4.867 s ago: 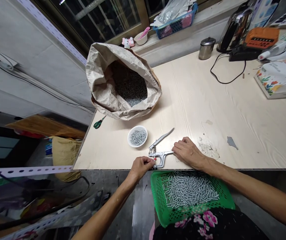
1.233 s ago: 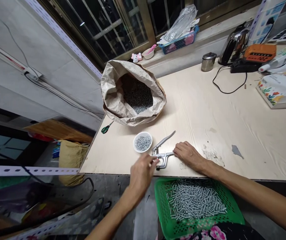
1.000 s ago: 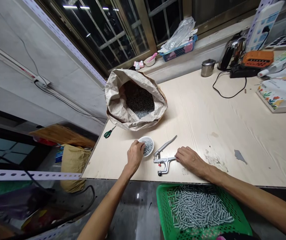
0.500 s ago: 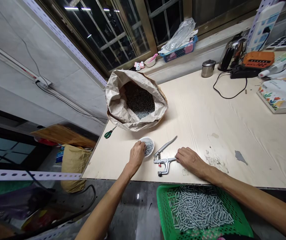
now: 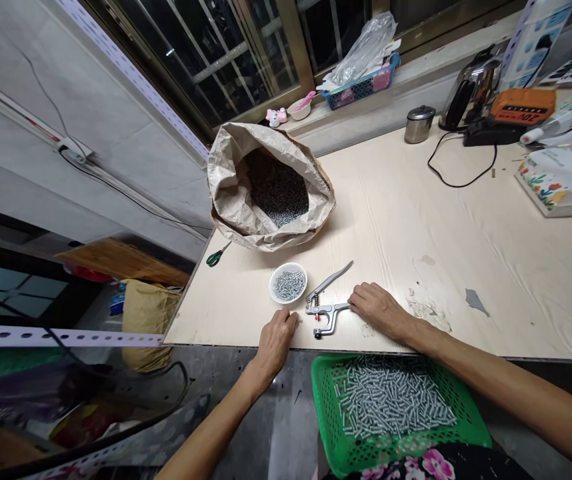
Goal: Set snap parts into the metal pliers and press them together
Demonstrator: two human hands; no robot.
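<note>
My left hand (image 5: pixel 277 335) rests at the table's near edge, fingers pinched together on a small metal piece just left of the pliers' jaws. My right hand (image 5: pixel 376 307) lies closed over the lower handle of the silver press pliers (image 5: pixel 325 300), whose upper handle sticks up and back. A small white bowl (image 5: pixel 289 283) of metal pieces sits just behind my left hand. Below the table edge, a green basket (image 5: pixel 396 407) holds several small metal tubes.
A big paper sack (image 5: pixel 269 187) of metal parts stands at the back left, green scissors (image 5: pixel 216 255) beside it. A kettle (image 5: pixel 471 85), tin (image 5: pixel 419 123), cable, orange box (image 5: pixel 523 105) and tissue pack (image 5: pixel 561 180) lie at the far right.
My left hand left the white bowl and came back toward me, now pinched beside the pliers' jaws. My right hand stayed on the pliers' handle.
</note>
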